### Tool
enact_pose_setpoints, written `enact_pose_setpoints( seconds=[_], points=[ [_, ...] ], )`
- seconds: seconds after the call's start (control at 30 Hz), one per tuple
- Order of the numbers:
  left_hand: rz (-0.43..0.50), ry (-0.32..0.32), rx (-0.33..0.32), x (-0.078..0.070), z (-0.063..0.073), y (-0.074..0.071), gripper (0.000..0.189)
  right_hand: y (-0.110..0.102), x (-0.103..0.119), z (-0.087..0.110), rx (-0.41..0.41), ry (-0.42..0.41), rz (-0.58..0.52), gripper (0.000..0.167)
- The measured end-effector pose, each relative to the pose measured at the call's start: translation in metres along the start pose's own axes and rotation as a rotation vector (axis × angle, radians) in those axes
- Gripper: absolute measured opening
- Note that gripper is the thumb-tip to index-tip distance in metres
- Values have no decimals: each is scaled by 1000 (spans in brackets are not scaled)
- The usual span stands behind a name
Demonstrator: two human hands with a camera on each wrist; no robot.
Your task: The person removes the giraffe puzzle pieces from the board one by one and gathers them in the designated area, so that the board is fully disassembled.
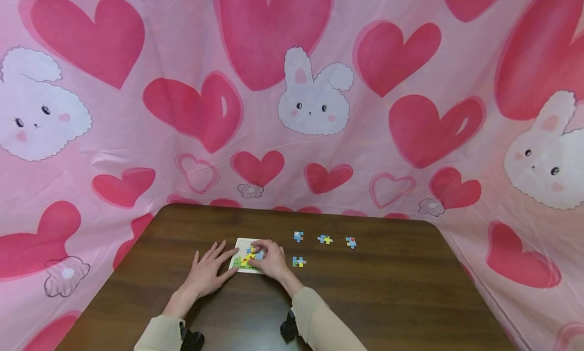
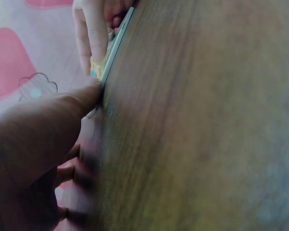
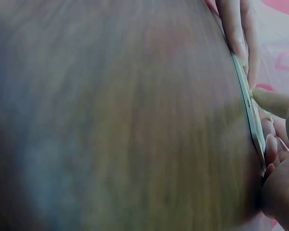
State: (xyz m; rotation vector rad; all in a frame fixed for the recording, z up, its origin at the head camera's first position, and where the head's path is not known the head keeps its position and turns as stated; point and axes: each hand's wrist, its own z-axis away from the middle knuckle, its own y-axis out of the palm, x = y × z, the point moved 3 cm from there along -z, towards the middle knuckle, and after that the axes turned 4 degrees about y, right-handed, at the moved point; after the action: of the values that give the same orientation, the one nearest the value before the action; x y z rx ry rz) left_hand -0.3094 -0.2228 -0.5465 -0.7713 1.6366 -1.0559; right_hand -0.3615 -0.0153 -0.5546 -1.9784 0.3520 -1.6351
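Note:
A small white-framed jigsaw tray [image 1: 242,241] lies on the table, with yellow, green and blue pieces [image 1: 246,259] in it. My left hand [image 1: 205,274] rests at its left side, fingers spread, thumb and index finger touching the frame. My right hand [image 1: 274,262] is over the tray's right part, thumb and index finger curled about a blue puzzle piece [image 1: 260,255]. That hand hides the tray's right edge. In the left wrist view, the tray's side edge [image 2: 116,48] shows flat on the wood, with the left thumb [image 2: 89,96] against it.
Several loose puzzle pieces lie right of the tray: one [image 1: 298,261] close to the right hand, others [image 1: 298,236] in a row farther back, the last [image 1: 351,242] at the right. The brown wooden table [image 1: 388,290] ends at a pink heart-patterned cloth [image 1: 260,138].

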Motion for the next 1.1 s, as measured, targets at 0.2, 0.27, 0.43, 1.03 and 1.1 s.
enact_pose_setpoints(
  seconds=[0.2, 0.27, 0.43, 1.03, 1.1],
  points=[
    [15, 2, -9, 2, 2, 0, 63, 1, 0, 2, -1, 5, -12, 39],
    [30, 14, -38, 7, 2, 5, 63, 1, 0, 2, 1, 10, -20, 39],
    [26, 27, -68, 15, 1, 13, 63, -3, 0, -1, 28, 21, -187, 40],
    [19, 7, -13, 1, 0, 1, 62, -86, 21, -15, 155, -86, -372, 49],
    [27, 20, -34, 2, 1, 3, 62, -91, 20, -13, 169, -86, -413, 50]
  ],
)
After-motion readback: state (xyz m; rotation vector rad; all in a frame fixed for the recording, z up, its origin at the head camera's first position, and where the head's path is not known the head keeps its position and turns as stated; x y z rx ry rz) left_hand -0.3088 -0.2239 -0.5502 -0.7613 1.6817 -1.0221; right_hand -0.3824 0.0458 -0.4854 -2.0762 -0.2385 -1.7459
